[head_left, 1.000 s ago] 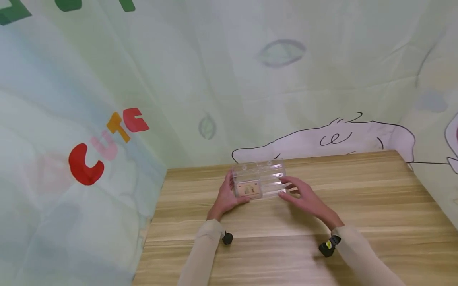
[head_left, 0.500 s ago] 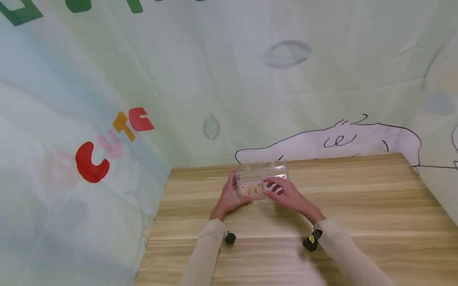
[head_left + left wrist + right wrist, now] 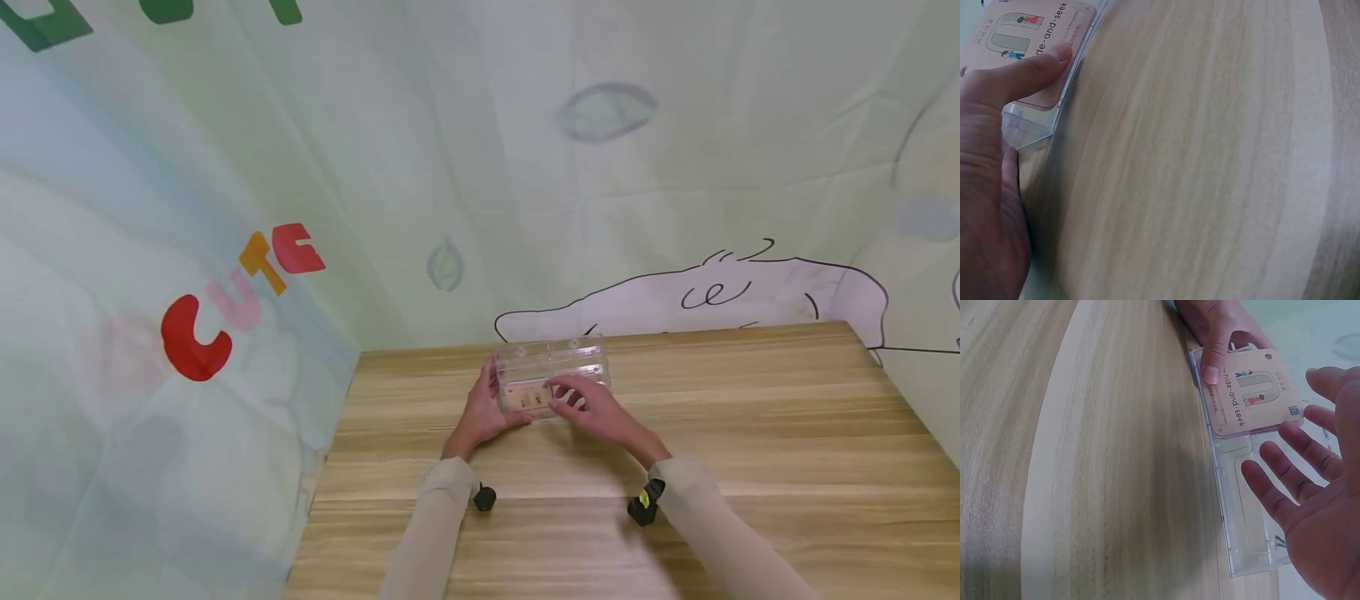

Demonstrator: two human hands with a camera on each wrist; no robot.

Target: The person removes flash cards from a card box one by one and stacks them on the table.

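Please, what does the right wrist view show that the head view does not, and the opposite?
Only the right wrist view shows readable "hide-and-seek" lettering and a QR code on the card. Only the head view shows the red letter C on the backdrop and the beige sleeves. Both show the left hand, right hand, clear holder, card and wooden table.
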